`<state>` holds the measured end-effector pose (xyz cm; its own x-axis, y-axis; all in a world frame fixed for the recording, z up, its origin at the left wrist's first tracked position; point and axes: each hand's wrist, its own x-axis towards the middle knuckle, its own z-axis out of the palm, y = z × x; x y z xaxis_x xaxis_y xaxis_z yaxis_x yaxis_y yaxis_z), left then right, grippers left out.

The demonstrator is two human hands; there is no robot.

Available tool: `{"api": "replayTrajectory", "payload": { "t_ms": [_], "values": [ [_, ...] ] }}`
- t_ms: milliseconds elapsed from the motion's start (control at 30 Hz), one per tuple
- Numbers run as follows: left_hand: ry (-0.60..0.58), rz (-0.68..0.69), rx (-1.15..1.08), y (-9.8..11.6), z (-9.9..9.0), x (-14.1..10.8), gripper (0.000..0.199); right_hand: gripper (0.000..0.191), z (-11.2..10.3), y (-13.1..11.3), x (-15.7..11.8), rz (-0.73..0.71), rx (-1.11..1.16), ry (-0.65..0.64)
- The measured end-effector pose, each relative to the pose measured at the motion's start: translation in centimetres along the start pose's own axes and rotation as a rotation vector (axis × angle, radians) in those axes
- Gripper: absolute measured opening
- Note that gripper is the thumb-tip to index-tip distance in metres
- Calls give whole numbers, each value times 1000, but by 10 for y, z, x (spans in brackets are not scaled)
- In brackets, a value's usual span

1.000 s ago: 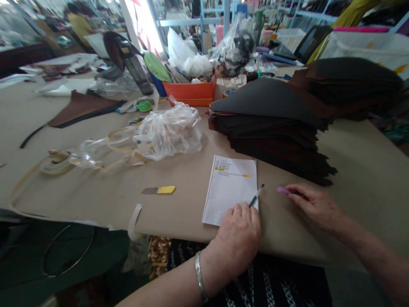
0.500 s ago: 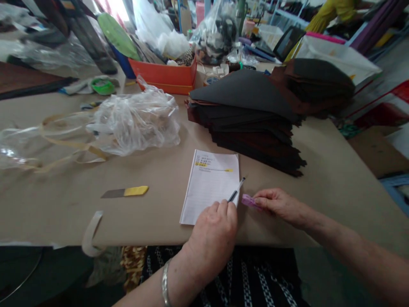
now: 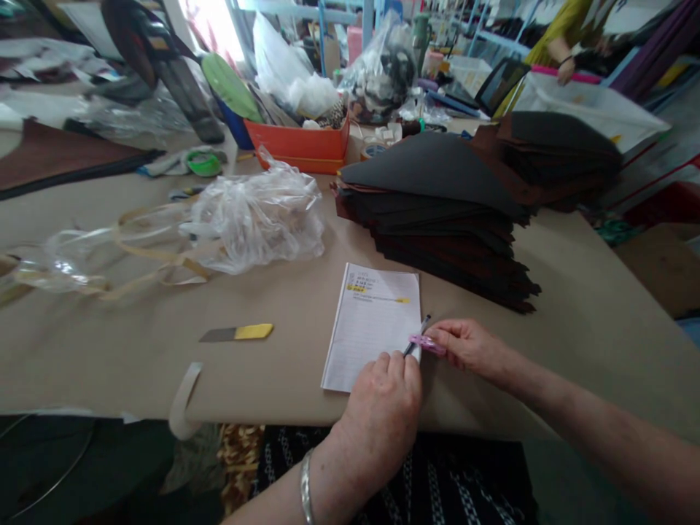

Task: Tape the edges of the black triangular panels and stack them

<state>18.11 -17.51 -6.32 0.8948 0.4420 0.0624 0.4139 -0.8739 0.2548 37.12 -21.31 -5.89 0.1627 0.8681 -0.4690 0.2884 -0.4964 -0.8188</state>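
Pink plastic piece (image 3: 426, 344) pinched in the right hand (image 3: 467, 348) fingertips, pressed against a pen (image 3: 418, 335) just beyond the left hand (image 3: 383, 415) fingers. Left fingers curl over a ruled notepad (image 3: 377, 328), pen grip unclear. Above the fingers, yellow-highlighted lines (image 3: 372, 289) top the page; below them it looks blank.

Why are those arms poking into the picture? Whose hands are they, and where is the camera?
Those are a person's own two hands, no machine at all. All the pictures come from one camera worn on their head, so we see what they see. The left hand rests on a lined notepad, with a pen at its fingertips. The right hand pinches a small pink thing. On the tan table lie a pile of dark pointed sheets and a crumpled plastic bag.
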Motion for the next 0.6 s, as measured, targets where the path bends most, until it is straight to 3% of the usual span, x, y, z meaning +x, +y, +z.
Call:
{"api": "replayTrajectory", "payload": {
  "t_ms": [133,167,267,367,500,600],
  "values": [
    [6,-19,-24,1,-3,-3,19,45,0,8,-1,-12,-34,14],
    [26,-38,-46,-2,-5,-6,26,47,-1,10,-2,-2,-18,27],
    [177,-104,-88,-23,-10,-23,52,53,-2,15,-14,76,136,121],
    [319,-242,-171,-54,-16,-46,37,55,3,18,-36,190,360,169],
    [203,-593,-779,-84,-25,-52,45,69,22,14,-62,236,659,119],
    [63,-777,-1190,-85,-28,-40,58,79,37,4,-68,193,754,73]
  ]
}}
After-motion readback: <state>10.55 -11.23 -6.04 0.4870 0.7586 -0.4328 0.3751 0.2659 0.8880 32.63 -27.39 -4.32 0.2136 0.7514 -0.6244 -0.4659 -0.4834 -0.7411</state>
